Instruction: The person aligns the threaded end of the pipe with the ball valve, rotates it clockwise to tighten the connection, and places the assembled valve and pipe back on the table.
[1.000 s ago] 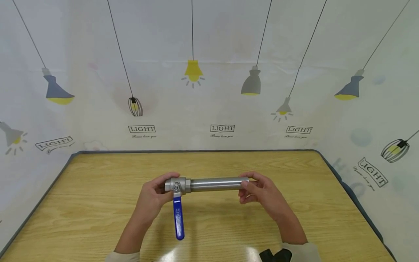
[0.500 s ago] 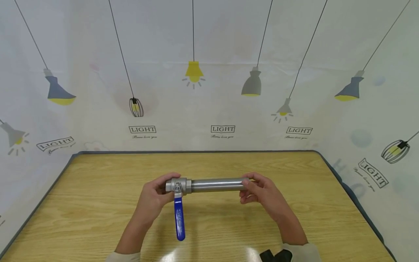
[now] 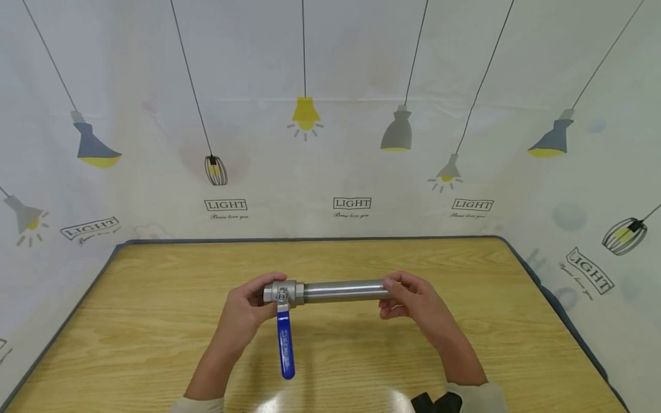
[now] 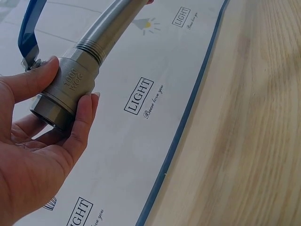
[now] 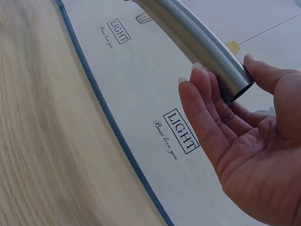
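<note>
A steel ball valve [image 3: 281,291] with a blue lever handle [image 3: 286,345] is joined to a straight steel pipe [image 3: 343,291], held level above the table. My left hand [image 3: 240,312] grips the valve body, thumb on the near side and fingers around the far side. In the left wrist view, the valve [image 4: 70,80] carries the mark "1000 WOG", its open end faces the palm, and some thread shows where the pipe enters. At the other end, my right hand [image 3: 418,304] pinches the pipe's open end [image 5: 235,84] between thumb and fingers. The blue handle points toward me.
Under both hands lies a wood-grain table [image 3: 155,332] with a dark blue edge strip [image 3: 310,238]. A white sheet [image 3: 268,172] printed with lamps and "LIGHT" labels surrounds it at the back and sides. Something black [image 3: 436,403] shows by the right sleeve.
The valve and pipe have shifted very slightly to the right in the head view. The right thumb and fingers have shifted a little at the pipe's end; both hands keep their hold.
</note>
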A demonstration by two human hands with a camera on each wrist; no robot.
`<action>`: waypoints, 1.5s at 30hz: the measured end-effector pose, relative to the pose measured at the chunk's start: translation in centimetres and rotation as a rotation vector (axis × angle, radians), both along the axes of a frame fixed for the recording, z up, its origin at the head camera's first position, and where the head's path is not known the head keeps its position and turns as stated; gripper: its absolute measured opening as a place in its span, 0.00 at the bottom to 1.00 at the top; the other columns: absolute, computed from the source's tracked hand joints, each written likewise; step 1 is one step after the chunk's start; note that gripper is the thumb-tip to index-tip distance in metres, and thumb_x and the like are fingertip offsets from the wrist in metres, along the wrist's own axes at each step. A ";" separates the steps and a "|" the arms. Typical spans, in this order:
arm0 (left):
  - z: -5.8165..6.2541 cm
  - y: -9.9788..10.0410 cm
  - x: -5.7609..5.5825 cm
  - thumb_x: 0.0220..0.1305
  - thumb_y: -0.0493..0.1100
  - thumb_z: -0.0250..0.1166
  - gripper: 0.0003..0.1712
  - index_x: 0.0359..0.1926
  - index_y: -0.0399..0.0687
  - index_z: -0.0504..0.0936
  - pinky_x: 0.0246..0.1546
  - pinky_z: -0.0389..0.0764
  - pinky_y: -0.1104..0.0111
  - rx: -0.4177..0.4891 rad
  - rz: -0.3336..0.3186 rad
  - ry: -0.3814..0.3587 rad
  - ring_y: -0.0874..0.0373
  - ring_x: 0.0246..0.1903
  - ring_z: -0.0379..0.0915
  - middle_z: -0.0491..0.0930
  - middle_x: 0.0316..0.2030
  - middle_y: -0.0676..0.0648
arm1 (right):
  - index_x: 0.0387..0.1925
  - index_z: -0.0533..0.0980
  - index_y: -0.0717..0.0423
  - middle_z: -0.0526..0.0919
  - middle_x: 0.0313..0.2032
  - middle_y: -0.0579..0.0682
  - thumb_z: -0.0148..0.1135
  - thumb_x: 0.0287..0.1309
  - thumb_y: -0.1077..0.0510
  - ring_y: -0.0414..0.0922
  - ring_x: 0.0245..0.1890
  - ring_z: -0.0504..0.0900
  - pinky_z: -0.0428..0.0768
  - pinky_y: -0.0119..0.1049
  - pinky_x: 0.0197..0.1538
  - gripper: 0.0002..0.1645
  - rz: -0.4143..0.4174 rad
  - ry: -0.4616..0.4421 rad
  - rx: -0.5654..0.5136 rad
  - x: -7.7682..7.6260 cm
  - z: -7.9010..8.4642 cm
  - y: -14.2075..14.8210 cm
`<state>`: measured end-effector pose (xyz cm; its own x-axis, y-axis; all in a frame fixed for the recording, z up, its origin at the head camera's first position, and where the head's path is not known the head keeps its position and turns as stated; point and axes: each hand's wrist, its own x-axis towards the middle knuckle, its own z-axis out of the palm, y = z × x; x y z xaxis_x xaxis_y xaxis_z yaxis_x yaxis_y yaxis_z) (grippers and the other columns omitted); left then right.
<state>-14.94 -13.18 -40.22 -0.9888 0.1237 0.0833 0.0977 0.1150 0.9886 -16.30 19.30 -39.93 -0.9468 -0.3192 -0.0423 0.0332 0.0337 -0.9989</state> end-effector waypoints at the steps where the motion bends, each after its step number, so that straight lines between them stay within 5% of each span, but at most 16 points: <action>1: 0.0 0.0 0.0 0.54 0.25 0.64 0.26 0.55 0.40 0.79 0.42 0.80 0.69 0.001 0.001 -0.001 0.51 0.43 0.75 0.76 0.49 0.37 | 0.50 0.70 0.70 0.80 0.33 0.57 0.54 0.70 0.48 0.45 0.31 0.84 0.85 0.43 0.41 0.26 -0.002 -0.004 0.001 0.0 0.0 0.0; 13: -0.2 -0.1 -0.1 0.54 0.25 0.64 0.25 0.55 0.39 0.79 0.41 0.80 0.69 -0.001 -0.001 0.006 0.53 0.42 0.75 0.77 0.48 0.38 | 0.50 0.71 0.69 0.82 0.32 0.57 0.55 0.69 0.47 0.45 0.30 0.85 0.85 0.42 0.40 0.27 -0.013 -0.023 0.002 -0.1 0.0 0.0; 22: -0.2 -0.2 -0.1 0.54 0.25 0.64 0.26 0.55 0.39 0.79 0.40 0.80 0.70 0.008 0.009 0.005 0.54 0.41 0.75 0.77 0.47 0.39 | 0.65 0.67 0.50 0.84 0.39 0.58 0.66 0.60 0.59 0.46 0.33 0.85 0.84 0.47 0.44 0.32 0.046 0.021 -0.038 0.0 -0.1 0.5; 29: 0.0 -0.1 -0.1 0.54 0.25 0.65 0.26 0.56 0.40 0.79 0.40 0.80 0.70 0.012 0.012 0.002 0.54 0.41 0.74 0.76 0.48 0.38 | 0.61 0.69 0.59 0.82 0.42 0.57 0.64 0.59 0.64 0.45 0.34 0.85 0.84 0.44 0.44 0.29 0.083 0.068 -0.083 0.0 -0.2 0.7; 45: 0.3 -0.1 0.1 0.55 0.26 0.65 0.25 0.55 0.38 0.79 0.40 0.80 0.70 0.011 0.013 0.006 0.54 0.41 0.75 0.77 0.47 0.38 | 0.59 0.71 0.56 0.84 0.38 0.53 0.65 0.59 0.61 0.44 0.32 0.85 0.84 0.45 0.42 0.26 0.069 0.045 -0.067 0.1 -0.2 0.5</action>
<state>-14.86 -13.31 -39.96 -0.9899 0.1094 0.0904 0.1020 0.1051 0.9892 -16.23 19.82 -40.12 -0.9227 -0.3847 0.0234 -0.0118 -0.0326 -0.9994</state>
